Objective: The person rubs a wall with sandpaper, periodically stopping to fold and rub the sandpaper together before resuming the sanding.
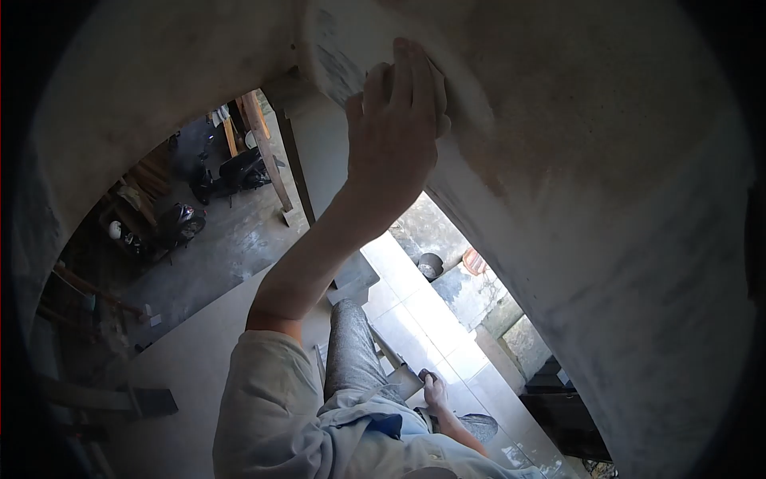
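My left hand [395, 128] is raised at the upper middle, pressed against a large pale, curved surface [550, 168] with smudged patches. Its fingers are bent over a light, thin pad [437, 92], whose edge shows beside them; its material is unclear. Low in the view, my right hand [435, 393] is beside my legs, closed around a small dark object [424, 374] that I cannot identify.
Motorbikes [235, 172] and timber stand at the left beyond an opening. Below lies a tiled floor [415, 319]. A dark bucket [430, 266] and an orange basket [474, 261] are outside at the right. A black box-like object [562, 411] stands lower right.
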### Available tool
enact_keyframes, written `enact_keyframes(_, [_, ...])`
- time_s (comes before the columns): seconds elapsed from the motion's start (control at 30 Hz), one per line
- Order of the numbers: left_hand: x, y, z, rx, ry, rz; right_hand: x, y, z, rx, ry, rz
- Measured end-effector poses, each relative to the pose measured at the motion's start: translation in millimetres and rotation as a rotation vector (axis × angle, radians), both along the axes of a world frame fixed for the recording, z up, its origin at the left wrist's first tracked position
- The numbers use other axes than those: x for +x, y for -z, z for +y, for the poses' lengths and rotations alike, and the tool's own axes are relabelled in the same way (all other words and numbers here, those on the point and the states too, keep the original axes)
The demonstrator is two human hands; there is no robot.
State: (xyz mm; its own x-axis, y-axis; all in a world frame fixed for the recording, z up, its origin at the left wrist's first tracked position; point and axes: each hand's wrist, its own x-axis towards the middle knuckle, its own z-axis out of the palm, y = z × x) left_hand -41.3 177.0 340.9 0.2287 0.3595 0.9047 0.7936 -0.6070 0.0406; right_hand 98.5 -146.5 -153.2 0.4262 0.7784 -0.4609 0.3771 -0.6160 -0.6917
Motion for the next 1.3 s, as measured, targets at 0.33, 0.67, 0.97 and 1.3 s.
enact_keyframes(0.33, [9, 28, -34, -0.032, -0.013, 0.063, 4, 18, -1, 0.012, 0.068, -0.02])
enact_keyframes(0.67, [16, 33, -38, 0.109, -0.06, 0.138, 12, 49, -6, 0.049, 0.077, 0.031])
enact_keyframes(0.97, [13, 23, -36, 0.097, 0.025, 0.032, 14, 42, -6, 0.032, 0.054, 0.091])
enact_keyframes(1.3, [15, 19, -34, 0.038, -0.042, 0.091, 12, 46, -8, 0.099, 0.061, 0.039])
